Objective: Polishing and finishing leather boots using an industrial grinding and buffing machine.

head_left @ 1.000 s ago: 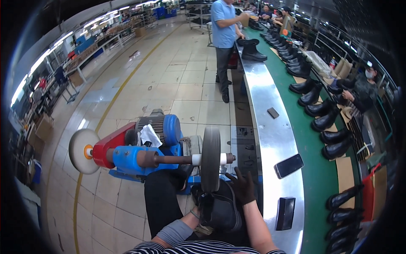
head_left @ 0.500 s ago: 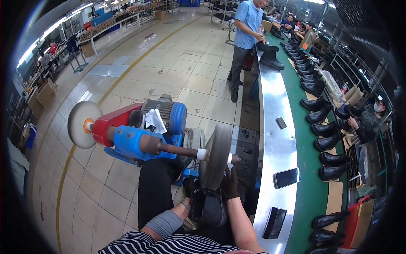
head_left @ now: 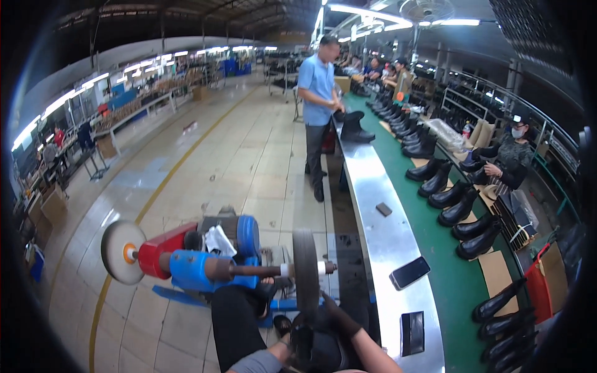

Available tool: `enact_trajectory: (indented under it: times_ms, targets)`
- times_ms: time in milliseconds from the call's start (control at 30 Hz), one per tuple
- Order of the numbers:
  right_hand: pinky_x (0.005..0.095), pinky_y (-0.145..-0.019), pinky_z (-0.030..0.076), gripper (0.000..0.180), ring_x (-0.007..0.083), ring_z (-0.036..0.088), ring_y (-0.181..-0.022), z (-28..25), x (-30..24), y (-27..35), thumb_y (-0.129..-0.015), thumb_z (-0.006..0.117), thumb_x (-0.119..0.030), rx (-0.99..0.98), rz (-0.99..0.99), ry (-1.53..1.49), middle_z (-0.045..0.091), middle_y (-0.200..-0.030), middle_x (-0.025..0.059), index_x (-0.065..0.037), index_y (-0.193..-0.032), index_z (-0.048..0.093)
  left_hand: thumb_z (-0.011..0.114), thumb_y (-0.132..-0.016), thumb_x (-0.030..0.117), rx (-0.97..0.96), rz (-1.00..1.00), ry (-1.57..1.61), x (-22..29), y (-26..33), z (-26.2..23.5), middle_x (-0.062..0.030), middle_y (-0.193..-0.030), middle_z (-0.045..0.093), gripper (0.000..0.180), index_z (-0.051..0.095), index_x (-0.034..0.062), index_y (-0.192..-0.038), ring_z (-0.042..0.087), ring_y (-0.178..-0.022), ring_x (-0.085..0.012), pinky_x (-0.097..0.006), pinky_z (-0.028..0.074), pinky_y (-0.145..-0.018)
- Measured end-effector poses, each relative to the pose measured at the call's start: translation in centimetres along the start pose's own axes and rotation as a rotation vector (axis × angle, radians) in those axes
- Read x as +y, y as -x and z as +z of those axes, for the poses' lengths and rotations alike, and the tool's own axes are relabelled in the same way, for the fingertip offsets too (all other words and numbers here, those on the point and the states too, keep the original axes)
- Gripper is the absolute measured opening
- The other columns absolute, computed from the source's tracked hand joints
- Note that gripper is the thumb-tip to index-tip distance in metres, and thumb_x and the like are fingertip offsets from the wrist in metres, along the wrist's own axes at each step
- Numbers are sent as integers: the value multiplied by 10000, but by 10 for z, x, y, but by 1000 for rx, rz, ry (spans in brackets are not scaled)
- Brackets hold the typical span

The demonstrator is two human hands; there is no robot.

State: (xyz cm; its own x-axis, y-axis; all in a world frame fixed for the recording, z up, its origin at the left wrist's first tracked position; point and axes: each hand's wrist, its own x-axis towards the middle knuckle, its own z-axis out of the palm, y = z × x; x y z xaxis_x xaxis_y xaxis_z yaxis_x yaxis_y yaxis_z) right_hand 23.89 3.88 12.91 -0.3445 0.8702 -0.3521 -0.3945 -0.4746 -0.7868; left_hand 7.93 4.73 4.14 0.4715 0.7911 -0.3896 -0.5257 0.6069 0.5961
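Observation:
A black boot (head_left: 326, 349) is between my two hands at the lower edge, right below a grey buffing wheel (head_left: 305, 267). My right hand (head_left: 340, 317), in a dark glove, grips the boot's right side, fingers pointing up beside the wheel. On the other side my left hand (head_left: 291, 336) holds the boot; its fingers are mostly hidden and blurred. The boot's far end is close under the wheel; whether they touch I cannot tell. The wheel sits on the shaft of a blue and red machine (head_left: 196, 267), with a pale disc (head_left: 121, 252) at the opposite end.
To my right runs a metal ledge (head_left: 367, 186) bearing a phone (head_left: 410, 273), a black wallet-like case (head_left: 412, 334) and a small dark block (head_left: 384, 209). Beyond it, a green conveyor (head_left: 398, 180) carries several black boots. One person in blue (head_left: 317, 93) stands ahead; another (head_left: 507, 155) works across the conveyor.
My view has tipped upward, so the hands, boot and machine appear lower in the picture. The person in blue now faces more toward the conveyor. Both hands stay on the boot.

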Motion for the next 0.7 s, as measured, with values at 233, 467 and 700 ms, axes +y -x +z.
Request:
enact_trajectory:
  times_ms: [233, 467, 700]
  targets:
    - [425, -1201, 185, 1107, 339, 165, -1494, 14, -11, 152, -797, 792, -396, 7, -225, 428, 115, -1605, 237, -12, -1563, 91, 638, -938, 330, -167, -293, 364, -22, -7, -18, -119, -1085, 698, 384, 662, 10, -1148, 685, -969, -234, -362, 566, -903]
    - [516, -1085, 387, 1299, 484, 314, -1399, 69, 34, 168, -625, 881, -488, 412, -266, 1049, 176, -1533, 324, -19, -1545, 92, 602, -955, 386, 333, -83, -14, -33, 2, 8, -103, -1028, 706, 396, 685, 27, -1100, 687, -877, -227, -347, 551, -831]
    - [444, -1004, 479, 542, 308, 613, -1108, 61, 15, 161, -814, 696, -232, 298, 25, -241, 619, -1190, 161, -12, -1280, 529, 489, -982, 367, 492, -78, 358, -40, -19, -43, -113, -1125, 681, 374, 643, 63, -1136, 647, -1043, -276, -399, 498, -976]
